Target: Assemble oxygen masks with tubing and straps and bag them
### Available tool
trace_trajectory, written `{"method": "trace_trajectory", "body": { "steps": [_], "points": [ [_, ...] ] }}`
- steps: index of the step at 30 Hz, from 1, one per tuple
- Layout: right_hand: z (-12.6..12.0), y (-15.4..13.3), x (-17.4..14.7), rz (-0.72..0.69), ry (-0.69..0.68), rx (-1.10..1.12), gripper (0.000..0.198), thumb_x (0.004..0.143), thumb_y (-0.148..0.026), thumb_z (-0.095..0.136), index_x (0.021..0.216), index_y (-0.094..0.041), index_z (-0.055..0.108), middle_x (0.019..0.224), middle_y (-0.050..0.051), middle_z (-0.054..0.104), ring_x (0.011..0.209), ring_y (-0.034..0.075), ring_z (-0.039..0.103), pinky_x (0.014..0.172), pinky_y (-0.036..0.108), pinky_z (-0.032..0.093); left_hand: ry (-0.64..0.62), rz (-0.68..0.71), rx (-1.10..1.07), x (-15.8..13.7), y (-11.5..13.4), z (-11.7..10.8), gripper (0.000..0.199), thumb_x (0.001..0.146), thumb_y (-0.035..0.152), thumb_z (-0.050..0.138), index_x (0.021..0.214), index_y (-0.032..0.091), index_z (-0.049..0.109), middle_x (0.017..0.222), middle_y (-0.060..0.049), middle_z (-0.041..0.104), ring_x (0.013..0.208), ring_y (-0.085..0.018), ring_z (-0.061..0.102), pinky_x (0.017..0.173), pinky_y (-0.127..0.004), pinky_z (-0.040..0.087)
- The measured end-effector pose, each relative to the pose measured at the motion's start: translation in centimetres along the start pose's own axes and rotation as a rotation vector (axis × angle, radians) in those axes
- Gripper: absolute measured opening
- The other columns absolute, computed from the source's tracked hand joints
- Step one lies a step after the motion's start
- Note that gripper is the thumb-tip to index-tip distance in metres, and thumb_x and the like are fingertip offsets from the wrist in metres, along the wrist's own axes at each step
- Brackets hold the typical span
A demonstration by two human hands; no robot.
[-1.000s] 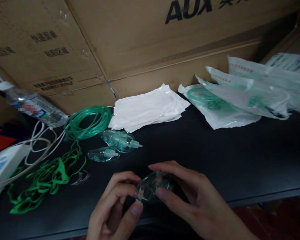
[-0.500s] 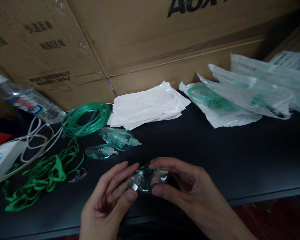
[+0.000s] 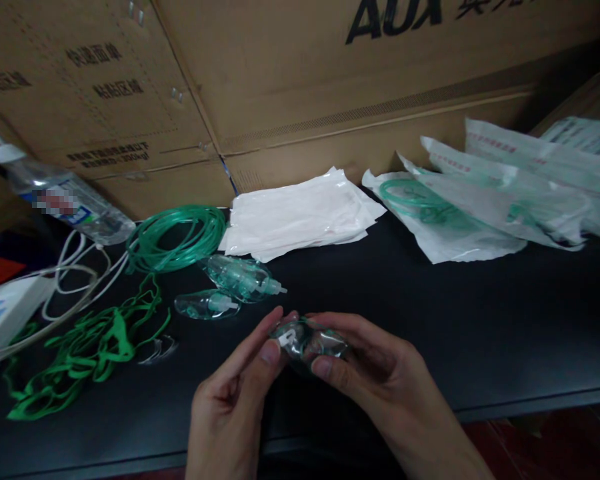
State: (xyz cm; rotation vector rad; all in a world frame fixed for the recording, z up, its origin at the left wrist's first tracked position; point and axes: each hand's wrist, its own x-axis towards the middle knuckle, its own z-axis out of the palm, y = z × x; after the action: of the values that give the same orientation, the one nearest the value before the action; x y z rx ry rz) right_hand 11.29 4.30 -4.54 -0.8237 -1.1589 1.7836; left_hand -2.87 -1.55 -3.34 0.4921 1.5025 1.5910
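Observation:
Between my two hands is a clear, green-tinted oxygen mask (image 3: pixel 305 341) with a small metal nose clip on its left part. My left hand (image 3: pixel 253 373) grips its left side, thumb in front and fingers behind. My right hand (image 3: pixel 375 367) pinches the right side the same way; its fingertips are partly hidden by the mask. Farther back on the dark table lie more masks (image 3: pixel 243 277) with pale connectors, one of them separate in front (image 3: pixel 205 304). A tangle of green elastic straps (image 3: pixel 105 347) lies to the left, beside a few thin metallic strips (image 3: pixel 157 349).
Coiled green tubing (image 3: pixel 177 237) sits behind the masks, beside a stack of white pouches (image 3: pixel 300 217). Several filled pouches (image 3: pixel 455 220) lean at the right. A plastic bottle (image 3: pixel 70 197), white cables (image 3: pixel 75 280) and a power strip (image 3: pixel 13 310) occupy the left. Cardboard boxes (image 3: pixel 300 87) stand behind.
My left hand has moved right and slightly up, closing in toward the right hand around the mask. The mask is turned and more bunched together. The view has shifted slightly.

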Motion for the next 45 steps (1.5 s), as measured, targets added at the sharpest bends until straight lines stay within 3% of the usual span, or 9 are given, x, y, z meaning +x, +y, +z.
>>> {"method": "trace_trajectory", "body": {
  "steps": [6, 12, 18, 25, 29, 36, 45],
  "points": [
    [0.1, -1.7, -0.2, 0.074, 0.041, 0.036, 0.019, 0.083, -0.037, 0.085, 0.098, -0.026, 0.08, 0.103, 0.001, 0.083, 0.099, 0.017, 0.077, 0.091, 0.024, 0.06, -0.043, 0.054, -0.08, 0.1, -0.2, 1.4, 0.025, 0.08, 0.041, 0.086, 0.098, 0.023, 0.084, 0.105, -0.007, 0.084, 0.1, -0.022, 0.08, 0.087, -0.02, 0.062],
    [0.4, -0.7, -0.2, 0.012, 0.101, 0.051, 0.013, 0.079, -0.031, 0.089, 0.086, -0.025, 0.081, 0.095, 0.001, 0.085, 0.095, 0.021, 0.079, 0.089, 0.028, 0.064, 0.008, 0.109, -0.038, 0.1, -0.6, 1.3, 0.023, 0.075, 0.043, 0.09, 0.087, 0.025, 0.086, 0.096, -0.004, 0.085, 0.095, -0.02, 0.081, 0.084, -0.016, 0.061],
    [0.9, 0.4, -0.4, -0.1, 0.184, 0.084, 0.008, 0.08, -0.02, 0.086, 0.084, -0.027, 0.084, 0.096, 0.001, 0.085, 0.096, 0.02, 0.08, 0.09, 0.027, 0.064, 0.081, 0.157, 0.104, -0.1, -1.0, 1.0, 0.024, 0.075, 0.044, 0.089, 0.092, 0.028, 0.086, 0.099, -0.002, 0.085, 0.093, -0.023, 0.082, 0.086, -0.023, 0.064],
    [1.5, -0.3, -0.4, -0.161, 0.266, 0.073, 0.017, 0.079, -0.013, 0.083, 0.081, -0.029, 0.086, 0.089, -0.001, 0.086, 0.089, 0.018, 0.081, 0.083, 0.022, 0.065, 0.027, 0.239, 0.292, -0.1, -0.4, 0.7, 0.016, 0.081, 0.045, 0.084, 0.091, 0.033, 0.086, 0.095, 0.002, 0.085, 0.089, -0.019, 0.082, 0.083, -0.02, 0.064],
    [1.3, -0.7, -0.2, -0.145, 0.255, 0.067, 0.019, 0.078, -0.011, 0.082, 0.08, -0.029, 0.086, 0.089, -0.001, 0.085, 0.089, 0.017, 0.08, 0.082, 0.022, 0.065, -0.005, 0.284, 0.374, 0.4, 0.1, 0.5, 0.014, 0.08, 0.046, 0.085, 0.09, 0.036, 0.086, 0.093, 0.004, 0.085, 0.087, -0.017, 0.082, 0.082, -0.017, 0.063],
    [0.8, -0.8, -0.1, -0.087, 0.2, 0.052, 0.012, 0.079, -0.018, 0.087, 0.085, -0.028, 0.087, 0.091, 0.002, 0.085, 0.095, 0.019, 0.079, 0.088, 0.024, 0.064, -0.047, 0.404, 0.431, 0.8, 0.4, 0.5, 0.013, 0.079, 0.03, 0.086, 0.086, 0.04, 0.085, 0.096, 0.01, 0.085, 0.085, -0.013, 0.081, 0.079, -0.013, 0.063],
    [-0.2, -1.0, -0.2, 0.037, 0.056, 0.18, 0.012, 0.086, -0.019, 0.083, 0.092, -0.029, 0.087, 0.099, -0.002, 0.085, 0.105, 0.016, 0.076, 0.095, 0.021, 0.058, -0.09, 0.327, 0.388, 1.0, 0.4, 0.3, 0.011, 0.078, 0.032, 0.086, 0.087, 0.037, 0.085, 0.1, 0.007, 0.085, 0.087, -0.014, 0.08, 0.078, -0.015, 0.064]
  ]
}}
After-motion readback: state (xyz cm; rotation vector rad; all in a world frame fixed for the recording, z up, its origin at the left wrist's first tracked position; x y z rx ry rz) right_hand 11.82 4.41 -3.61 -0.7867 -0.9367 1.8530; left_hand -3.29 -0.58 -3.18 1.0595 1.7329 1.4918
